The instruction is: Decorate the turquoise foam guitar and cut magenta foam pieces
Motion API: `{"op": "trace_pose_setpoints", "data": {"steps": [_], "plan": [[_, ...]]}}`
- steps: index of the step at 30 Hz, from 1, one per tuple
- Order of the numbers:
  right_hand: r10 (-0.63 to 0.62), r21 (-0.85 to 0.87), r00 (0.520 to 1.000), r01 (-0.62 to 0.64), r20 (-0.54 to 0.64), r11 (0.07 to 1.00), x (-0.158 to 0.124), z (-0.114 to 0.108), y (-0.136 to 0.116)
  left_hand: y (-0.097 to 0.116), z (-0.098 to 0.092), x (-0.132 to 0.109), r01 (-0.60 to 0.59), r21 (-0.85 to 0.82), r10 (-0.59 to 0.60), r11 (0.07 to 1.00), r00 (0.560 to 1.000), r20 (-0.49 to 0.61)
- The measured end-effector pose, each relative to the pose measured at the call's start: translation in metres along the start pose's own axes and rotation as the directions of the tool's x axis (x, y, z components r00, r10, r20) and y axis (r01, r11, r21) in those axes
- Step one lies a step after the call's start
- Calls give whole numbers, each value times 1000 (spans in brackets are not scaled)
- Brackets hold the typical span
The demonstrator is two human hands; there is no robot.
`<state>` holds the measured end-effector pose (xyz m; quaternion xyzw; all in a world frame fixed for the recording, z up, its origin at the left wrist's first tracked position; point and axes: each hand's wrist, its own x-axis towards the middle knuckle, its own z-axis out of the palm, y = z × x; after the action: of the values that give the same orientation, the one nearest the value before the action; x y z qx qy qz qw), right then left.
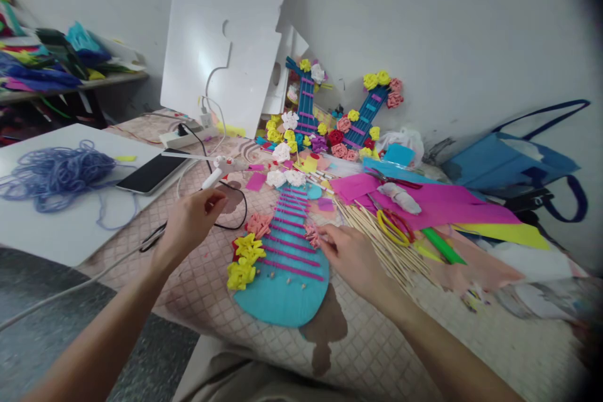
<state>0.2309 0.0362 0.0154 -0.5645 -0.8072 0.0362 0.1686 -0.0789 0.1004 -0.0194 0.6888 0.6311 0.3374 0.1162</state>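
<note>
A turquoise guitar-shaped foam piece (287, 301) lies on the quilted cloth in front of me, crossed by pink strips and trimmed with yellow flowers (244, 260), a salmon flower and white flowers at the top. My right hand (351, 257) pinches a small pink foam flower (311, 235) against the guitar's right edge. My left hand (191, 223) is closed round the grip of a white glue gun (217, 171), held up left of the guitar with its nozzle pointing right.
Wooden skewers (381, 239), yellow-handled scissors (393, 226) and pink and yellow foam sheets (433, 201) lie to the right. Two finished guitars lean on the wall. A phone (153, 173), power strip, cables and blue yarn (56, 173) sit left; a blue bag (509, 163) far right.
</note>
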Motion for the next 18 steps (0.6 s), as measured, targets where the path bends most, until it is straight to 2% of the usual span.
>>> {"op": "trace_pose_setpoints", "data": {"steps": [3,6,8,10,12,13,15,18], "plan": [[-35,66,998,39,-58,997,-1,3,-7,18,2,-5,-62,-24,62,998,998,-3],[-97,139,982,121,-164,983,-6,11,-22,48,13,-18,-220,-97,223,971,975,20],[-129,157,970,163,-207,974,-10,18,-33,66,23,-26,-369,-213,397,905,912,108],[-143,163,964,182,-225,970,-14,22,-40,80,31,-33,-518,-297,577,802,801,159],[-141,166,960,185,-243,969,-18,25,-43,87,37,-36,-601,-341,681,723,704,201],[-136,168,958,182,-253,969,-20,25,-42,89,39,-36,-619,-350,704,703,674,222],[-125,163,957,172,-263,971,-26,24,-38,90,39,-36,-630,-353,718,692,649,249],[-104,105,961,134,-255,985,-36,22,-28,86,36,-35,-637,-327,713,698,659,239]]}}
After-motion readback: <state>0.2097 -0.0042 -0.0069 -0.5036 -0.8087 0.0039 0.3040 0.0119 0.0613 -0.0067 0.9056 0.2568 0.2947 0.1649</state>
